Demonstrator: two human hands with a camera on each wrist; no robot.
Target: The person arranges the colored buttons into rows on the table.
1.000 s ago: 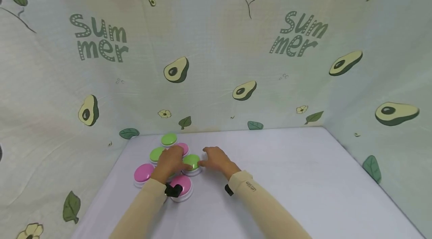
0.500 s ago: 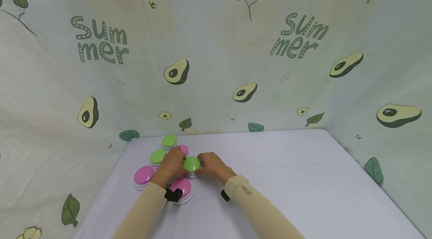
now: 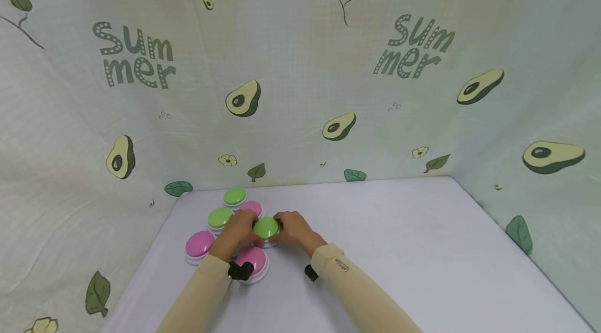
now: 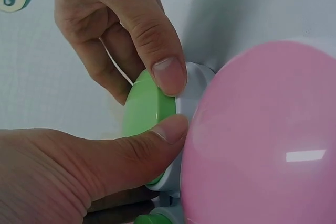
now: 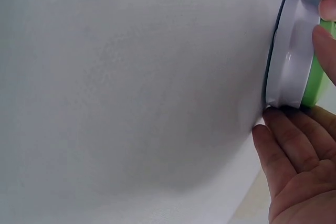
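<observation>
A push button with a green dome (image 3: 265, 228) and white base stands on the table between my hands. My left hand (image 3: 238, 229) grips its left side, thumb (image 4: 142, 153) along the front edge in the left wrist view. My right hand (image 3: 296, 230) holds the opposite side; in the right wrist view its fingers (image 5: 294, 145) reach round the white base (image 5: 291, 56), close to the tabletop. A pink button (image 3: 251, 260) sits just in front. Beneath the left palm, another green button (image 4: 152, 219) is mostly hidden.
Further left and back are a pink button (image 3: 199, 244), two green buttons, one at mid-left (image 3: 219, 217) and one at the far edge (image 3: 234, 196), and a pink one (image 3: 251, 208) behind my left hand. A printed cloth (image 3: 291, 61) hangs around the white table (image 3: 399, 249).
My right hand has moved left and closed onto the green button's right side. The left hand has settled slightly lower against its left side; the button stays in about the same place.
</observation>
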